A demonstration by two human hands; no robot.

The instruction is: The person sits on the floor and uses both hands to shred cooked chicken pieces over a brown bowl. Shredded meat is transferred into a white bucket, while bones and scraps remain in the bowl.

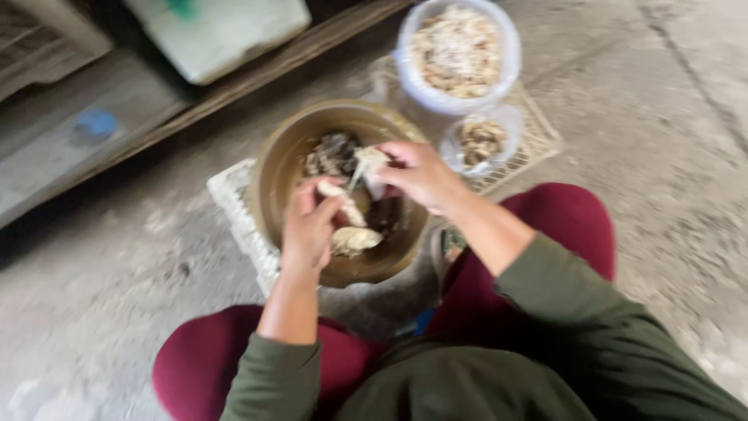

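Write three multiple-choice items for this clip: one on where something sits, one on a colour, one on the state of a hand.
1. Where does the big white tub of pale pieces sit?
A. beyond the brown bowl
B. on the person's lap
C. inside the brown bowl

2. What colour are the sleeves?
A. white
B. dark green
C. blue

3. What is the left hand doing?
A. lying flat on the floor
B. hanging open and empty
C. gripping a pale piece over the bowl

Answers:
1 A, the tub stands past the brown bowl, farther from the person.
2 B, both forearms wear dark green.
3 C, its fingers close on a pale piece above the bowl.
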